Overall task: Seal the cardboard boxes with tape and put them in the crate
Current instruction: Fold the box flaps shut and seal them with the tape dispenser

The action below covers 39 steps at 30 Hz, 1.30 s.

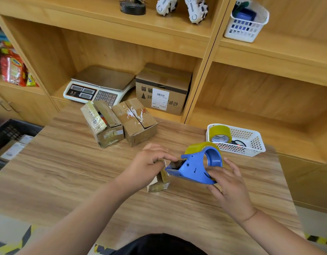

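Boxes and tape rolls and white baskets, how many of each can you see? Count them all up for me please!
Cardboard boxes: 4, one small in the left hand, two at the table's back, one on the shelf
Tape rolls: 2, one in the blue dispenser, one in the table basket
White baskets: 2
Total: 8

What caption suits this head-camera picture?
Left hand steadies a small cardboard box; right hand presses on the blue tape dispenser.

small box (160, 179) upright, taped – mid-table | two boxes (120, 124) – far edge | crate (10, 131) black, left
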Tool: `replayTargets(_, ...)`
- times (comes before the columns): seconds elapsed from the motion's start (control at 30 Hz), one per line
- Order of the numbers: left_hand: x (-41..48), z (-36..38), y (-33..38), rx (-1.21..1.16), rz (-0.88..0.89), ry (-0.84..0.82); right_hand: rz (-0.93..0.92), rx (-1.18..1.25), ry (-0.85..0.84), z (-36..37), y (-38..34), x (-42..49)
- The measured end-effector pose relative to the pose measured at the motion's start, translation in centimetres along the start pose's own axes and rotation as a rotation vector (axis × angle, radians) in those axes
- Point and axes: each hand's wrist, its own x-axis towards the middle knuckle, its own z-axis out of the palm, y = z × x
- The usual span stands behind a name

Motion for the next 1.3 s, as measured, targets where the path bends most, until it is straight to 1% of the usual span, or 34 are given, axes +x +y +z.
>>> replayTargets(0.13,0.1,-0.1,0.2,-0.039,-0.085,-0.044,0.005,0.008,-0.008,0.1,-0.4,0.1)
replayTargets(0.23,0.1,-0.4,0.6,-0.097,-0.174,-0.031,0.024,0.012,-0.010,0.1,-0.8,0.3)
replayTargets(0.3,0.2,-0.6,0.7,-0.095,-0.214,-0.015,0.039,0.007,-0.026,0.2,-1.0,0.4)
replayTargets(0.47,0.7,-0.1,-0.1,-0.041,-0.292,0.141,0.059,0.017,-0.081,0.3,-1.9,0.9)
replayTargets(0.57,0.8,0.0,-0.8,-0.083,-0.340,0.220,0.055,0.034,-0.097,0.3,-2.5,1.3)
replayTargets(0.63,0.7,0.0,-0.9,-0.125,-0.378,0.243,0.064,0.041,-0.109,0.2,-2.7,1.4)
replayTargets(0.77,0.5,0.0,-0.6,-0.209,-0.413,0.213,0.103,0.073,-0.097,-0.1,-3.0,1.4)
replayTargets(0.93,0.2,0.2,-0.5,-0.248,-0.438,0.190,0.181,-0.016,-0.081,0.2,-3.2,1.7)
replayTargets(1.03,0.1,0.1,-0.8,-0.241,-0.464,0.188,0.189,-0.043,-0.069,0.1,-3.4,1.9)
replayTargets(1.17,0.0,0.0,-0.9,-0.276,-0.526,0.165,0.194,-0.065,-0.089,-0.2,-3.6,2.1)
replayTargets(1.3,0.2,-1.8,-1.5,-0.335,-0.596,0.165,0.236,-0.079,-0.082,-0.8,-3.0,1.8)
